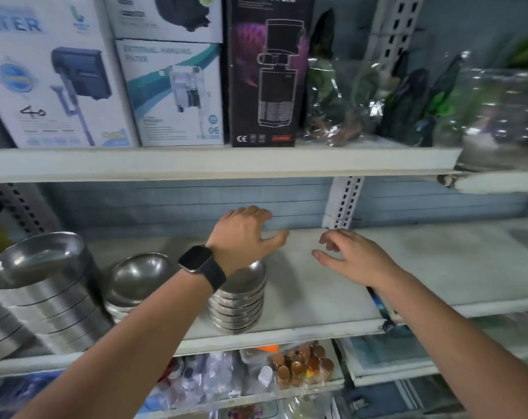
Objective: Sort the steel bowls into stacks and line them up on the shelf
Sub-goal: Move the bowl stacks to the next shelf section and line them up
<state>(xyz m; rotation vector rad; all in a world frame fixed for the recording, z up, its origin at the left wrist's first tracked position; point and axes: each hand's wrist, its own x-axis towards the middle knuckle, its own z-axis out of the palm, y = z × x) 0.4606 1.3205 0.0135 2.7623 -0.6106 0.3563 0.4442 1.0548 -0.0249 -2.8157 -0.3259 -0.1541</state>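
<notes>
Middle shelf (317, 297), centre of frame; three stacks of steel bowls on its left half.
- tall stack (45, 297), lower left; wide bowls; it looks tilted, possibly only lens distortion
- middle stack (138, 279), just right of it; low, partly hidden by the left forearm
- small stack (240, 306), centre, near the front edge of the shelf; its top is covered by the wrist

Left hand (247, 234), watch (200, 261) on the wrist, is above and behind the small stack; fingers spread, grip released, nothing held; cannot tell whether the fingertips touch the shelf.
Right hand (353, 258), right of centre over bare shelf; fingers loosely curled, grip released, nothing held.

Judgement: sorting looks largely done; the step in hand seems to be lining up, most likely the small stack, since both hands are nearest it.

How to do it well (advice, not observed):
- bring a hand down each side of the small stack; cup it low at the base, not at the top bowl
- slide it along the shelf rather than lift; nested steel is slick, and a push up high could shear the stack
- set it back from the front edge, level with the middle stack and just beside it; keep the bare right half free for further stacks
</notes>
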